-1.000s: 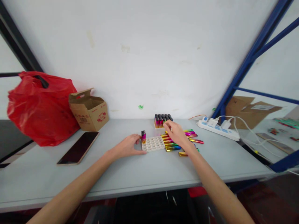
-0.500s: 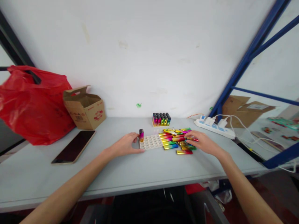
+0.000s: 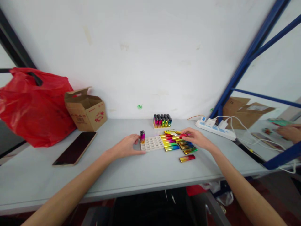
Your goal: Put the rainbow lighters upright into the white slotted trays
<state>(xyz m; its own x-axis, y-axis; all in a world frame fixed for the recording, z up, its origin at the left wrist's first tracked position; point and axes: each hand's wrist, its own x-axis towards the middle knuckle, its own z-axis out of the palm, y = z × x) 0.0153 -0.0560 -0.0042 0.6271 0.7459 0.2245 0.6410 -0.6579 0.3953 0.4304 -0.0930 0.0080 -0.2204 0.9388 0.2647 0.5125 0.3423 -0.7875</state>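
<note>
My left hand (image 3: 128, 146) grips the left side of a white tray (image 3: 151, 143) with rows of round hollows, thumb at its near corner. One lighter (image 3: 142, 137), purple and yellow with a black top, stands upright in the tray's far left corner. My right hand (image 3: 196, 138) is over a pile of shiny multicoloured lighters (image 3: 171, 146) lying flat against the tray's right side. Its fingers are closed on the right end of a red-pink lighter (image 3: 180, 137) on top of the pile. A separate red and yellow lighter (image 3: 187, 158) lies nearer the front.
Behind the pile stands a filled block of upright lighters (image 3: 162, 121). A power strip (image 3: 215, 129) with white cables lies at the right. At left are a phone (image 3: 74, 148), a cardboard box (image 3: 86, 110) and a red bag (image 3: 35, 106). Another person's hand (image 3: 290, 132) shows far right.
My right hand has moved left and slightly away over the pile. The front lighter has slid nearer the table edge and tilted. Another person's hand has appeared far right. My left hand stays put.
</note>
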